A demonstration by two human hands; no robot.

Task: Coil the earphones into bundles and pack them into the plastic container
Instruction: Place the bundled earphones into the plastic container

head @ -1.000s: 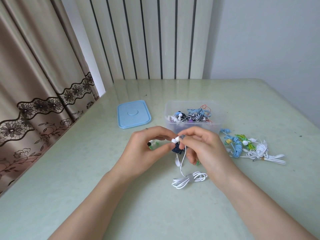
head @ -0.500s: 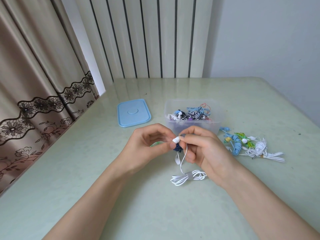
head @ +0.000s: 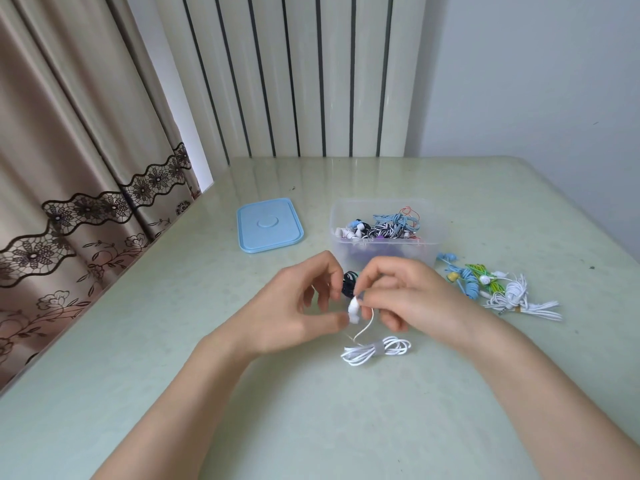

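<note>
Both hands meet just above the pale green table (head: pixel 207 393). The right hand (head: pixel 412 299) pinches the white earbuds (head: pixel 354 308) between thumb and forefinger, other fingers curled. The left hand (head: pixel 294 310) has loosely curled fingers, its thumb tip touching the buds (a firm grip cannot be made out). Their thin white cord drops to a coiled white bundle (head: pixel 375 349) lying on the table. Behind stands the clear plastic container (head: pixel 382 252) holding coiled earphones.
</note>
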